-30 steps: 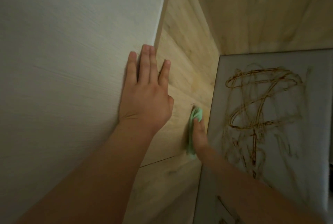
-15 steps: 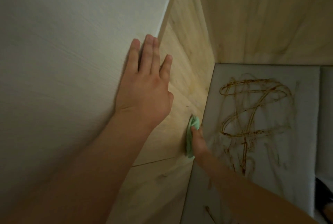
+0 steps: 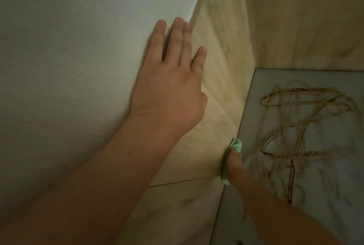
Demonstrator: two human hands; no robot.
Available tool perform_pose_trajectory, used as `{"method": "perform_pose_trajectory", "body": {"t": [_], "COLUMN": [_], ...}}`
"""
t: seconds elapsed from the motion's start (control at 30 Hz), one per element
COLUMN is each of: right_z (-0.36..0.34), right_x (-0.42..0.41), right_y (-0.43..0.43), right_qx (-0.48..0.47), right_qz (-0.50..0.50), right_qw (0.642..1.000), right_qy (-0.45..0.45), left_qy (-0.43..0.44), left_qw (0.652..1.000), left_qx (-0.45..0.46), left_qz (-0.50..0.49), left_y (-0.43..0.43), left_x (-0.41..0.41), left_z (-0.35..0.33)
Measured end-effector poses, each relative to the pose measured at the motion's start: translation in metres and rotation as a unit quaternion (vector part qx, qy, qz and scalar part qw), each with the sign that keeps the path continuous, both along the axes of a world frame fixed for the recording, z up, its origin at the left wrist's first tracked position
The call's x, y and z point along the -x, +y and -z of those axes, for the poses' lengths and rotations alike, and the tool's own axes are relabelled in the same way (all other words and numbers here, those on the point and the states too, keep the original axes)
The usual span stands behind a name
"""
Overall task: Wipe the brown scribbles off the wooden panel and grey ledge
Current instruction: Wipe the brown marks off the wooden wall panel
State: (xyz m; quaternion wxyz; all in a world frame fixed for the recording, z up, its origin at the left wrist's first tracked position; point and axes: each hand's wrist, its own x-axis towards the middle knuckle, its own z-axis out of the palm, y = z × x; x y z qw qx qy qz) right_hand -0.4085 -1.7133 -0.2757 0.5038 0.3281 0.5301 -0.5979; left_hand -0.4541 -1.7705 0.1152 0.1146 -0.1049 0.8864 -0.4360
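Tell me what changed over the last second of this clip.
The right hand slid the green cloth slightly down the wooden panel, towards the person, away from a small dark mark; the camera shifted. Unchanged: it still holds the cloth, the left hand stays flat on the white surface, and the brown scribbles on the grey ledge are untouched.

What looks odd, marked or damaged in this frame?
Brown scribbles cover the grey ledge at the right, looping lines with paler smears around and below them. A small dark fleck also sits on the wooden panel above the green cloth the right hand holds against it. Nothing looks broken or spilled.
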Motion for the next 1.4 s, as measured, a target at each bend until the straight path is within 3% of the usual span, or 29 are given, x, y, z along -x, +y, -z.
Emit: {"method": "perform_pose_trajectory", "body": {"t": [0.13,0.33,0.43,0.57,0.8,0.97,1.1,1.2,1.27,1.33,1.4], "right_z": [0.03,-0.019,-0.002,0.003,-0.018,-0.109,-0.191,-0.199,-0.168,-0.128,-0.105], "right_x": [0.043,-0.022,-0.001,0.05,0.08,0.08,0.055,0.064,0.095,0.126,0.143], "right_y": [-0.013,0.005,-0.001,-0.01,-0.026,-0.011,0.008,0.004,-0.005,-0.014,-0.024], "right_qx": [0.0,0.015,0.013,0.029,0.062,0.15,0.229,0.224,0.178,0.112,0.075], "right_qz": [-0.014,0.024,0.01,0.014,0.03,0.02,-0.048,-0.08,-0.085,-0.072,-0.037], "right_qw": [1.0,1.0,0.998,0.999,0.998,0.987,0.945,0.91,0.931,0.977,0.995], "right_qy": [-0.021,-0.001,-0.055,0.024,-0.007,0.058,0.229,0.341,0.308,0.168,0.058], "left_qy": [0.008,-0.001,-0.003,-0.004,-0.01,-0.007,0.014,0.011,0.007,0.006,0.01], "left_qw": [1.0,1.0,1.0,1.0,1.0,1.0,0.999,1.0,0.999,0.999,0.999], "left_qx": [0.003,0.012,0.006,0.013,0.016,0.003,-0.022,-0.022,-0.027,-0.032,-0.04], "left_qz": [0.007,0.004,0.0,0.003,0.0,-0.007,-0.02,-0.016,-0.015,-0.016,-0.007], "left_y": [0.0,-0.003,0.0,-0.001,-0.003,-0.001,0.001,0.005,0.007,0.007,0.006], "left_x": [0.003,0.0,0.001,0.001,0.001,0.0,-0.001,-0.001,0.001,0.002,0.003], "left_z": [0.001,-0.001,-0.001,0.001,0.005,0.0,-0.004,-0.005,-0.005,-0.003,0.0]}}
